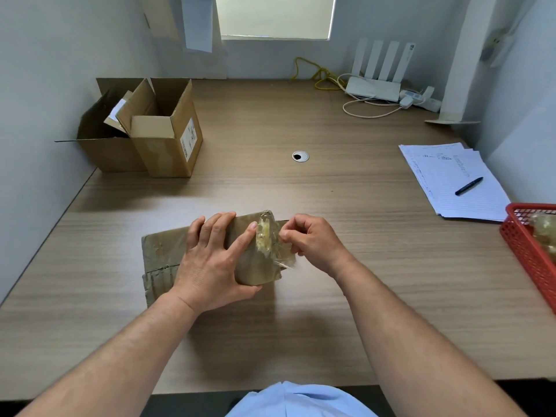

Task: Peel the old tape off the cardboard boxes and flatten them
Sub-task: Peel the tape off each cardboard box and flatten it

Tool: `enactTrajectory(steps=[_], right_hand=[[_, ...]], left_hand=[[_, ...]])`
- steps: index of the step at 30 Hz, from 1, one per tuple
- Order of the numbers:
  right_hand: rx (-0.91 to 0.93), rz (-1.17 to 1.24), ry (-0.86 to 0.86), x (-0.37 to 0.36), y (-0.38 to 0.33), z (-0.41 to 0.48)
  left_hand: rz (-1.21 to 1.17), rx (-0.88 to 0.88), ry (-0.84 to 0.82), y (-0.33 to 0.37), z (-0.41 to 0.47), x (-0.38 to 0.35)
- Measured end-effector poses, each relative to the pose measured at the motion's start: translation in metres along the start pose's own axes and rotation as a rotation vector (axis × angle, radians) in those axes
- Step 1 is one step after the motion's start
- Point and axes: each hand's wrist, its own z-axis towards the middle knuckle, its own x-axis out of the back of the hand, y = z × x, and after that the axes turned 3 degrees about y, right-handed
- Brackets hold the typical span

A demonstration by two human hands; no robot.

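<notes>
Two hands work on one box (162, 254) lying on the table (331, 311) right in front of me. My left hand (210, 260) lies spread flat over the top of the box, palm down, thumb hooked round its near edge and forefinger stretched toward the tape (266, 236). My right hand (313, 239) is just right of the left, its thumb and forefinger closed in a pinch on the tape, the other fingers curled in. The tape is clear, crumpled and yellowish, lifted partly off the right end of the box, standing up between my two hands, with a loose tail hanging over the box's right side. The cardboard left of my left hand looks creased and dented.

Well beyond my left hand, at the far left of the table against the wall, stand two open boxes (162, 136), touching each other, flaps up. Off past my right hand lies a stack of papers (445, 173) with a pen (468, 186) on top. Nearer, at the table's right edge, a red basket (523, 245) holds a wad of used tape (544, 233).
</notes>
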Motion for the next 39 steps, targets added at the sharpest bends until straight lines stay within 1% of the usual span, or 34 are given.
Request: enactTrajectory(steps=[4,6,10,15,18,23,27,28,31,32,35,37,39], right_hand=[[-0.299,0.183,-0.083,-0.005,-0.003,0.0],[-0.341,0.229,-0.124,-0.001,-0.004,0.002],[-0.329,0.293,-0.214,0.008,-0.005,0.006],[-0.319,0.326,-0.224,0.008,-0.006,0.011],[-0.268,0.375,-0.171,0.005,-0.004,0.011],[-0.12,0.467,-0.029,-0.005,0.001,0.011],[-0.07,0.698,0.003,-0.012,0.005,0.009],[-0.046,0.672,0.017,-0.013,0.006,0.01],[0.015,0.405,0.081,-0.011,0.002,0.014],[-0.016,0.396,0.068,-0.009,0.0,0.016],[-0.233,0.585,-0.042,0.0,-0.004,0.018],[-0.277,0.501,-0.112,0.007,-0.006,0.019],[-0.257,0.366,-0.146,0.009,-0.009,0.02]], left_hand=[[-0.003,-0.105,0.085,0.003,-0.008,-0.006],[-0.007,-0.153,0.127,0.005,-0.013,-0.01],[0.01,-0.188,0.154,0.003,-0.016,-0.014],[0.006,-0.197,0.151,-0.001,-0.016,-0.015],[-0.003,-0.2,0.152,-0.002,-0.015,-0.016],[-0.015,-0.198,0.161,-0.005,-0.012,-0.016],[-0.029,-0.185,0.174,-0.007,-0.01,-0.015],[-0.029,-0.182,0.179,-0.007,-0.01,-0.015],[-0.027,-0.16,0.187,-0.009,-0.008,-0.016],[-0.026,-0.153,0.187,-0.01,-0.006,-0.017],[0.001,-0.181,0.151,-0.012,-0.005,-0.02],[0.015,-0.206,0.13,-0.012,-0.008,-0.022],[0.013,-0.213,0.135,-0.012,-0.009,-0.024]])
